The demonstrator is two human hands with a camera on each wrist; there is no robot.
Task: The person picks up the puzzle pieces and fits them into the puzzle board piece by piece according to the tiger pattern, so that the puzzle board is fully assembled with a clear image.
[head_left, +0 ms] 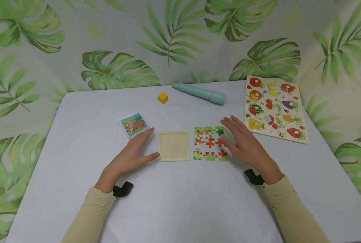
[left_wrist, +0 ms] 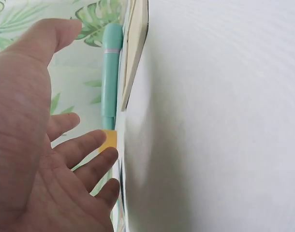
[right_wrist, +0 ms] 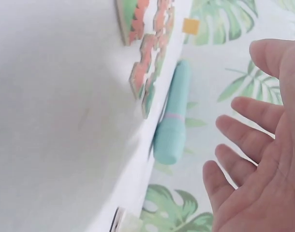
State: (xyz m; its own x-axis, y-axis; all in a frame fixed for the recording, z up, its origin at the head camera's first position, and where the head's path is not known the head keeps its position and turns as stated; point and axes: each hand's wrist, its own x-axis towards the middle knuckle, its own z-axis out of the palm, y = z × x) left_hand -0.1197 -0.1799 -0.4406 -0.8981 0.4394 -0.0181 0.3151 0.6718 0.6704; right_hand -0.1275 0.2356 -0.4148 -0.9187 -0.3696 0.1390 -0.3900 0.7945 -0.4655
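Between the two hands lies a square wooden puzzle tray [head_left: 173, 160] with a bare inside. Loose jigsaw pieces [head_left: 210, 157], green and orange, are spread in rows just right of it. My left hand [head_left: 135, 152] is beside the tray's left edge, fingers extended and holding nothing. A small picture card [head_left: 134, 125] of a brown animal lies by its fingertips. My right hand [head_left: 244, 143] hovers at the right side of the pieces, fingers extended, and partly overlaps them in the head view. In both wrist views the palms show with nothing in them.
A teal microphone-shaped object [head_left: 200, 92] and a yellow cube [head_left: 163, 98] lie near the table's back edge. At the back right is a wooden fruit puzzle board [head_left: 276, 108]. A leaf-patterned cloth [head_left: 113, 30] hangs behind the white table [head_left: 180, 199].
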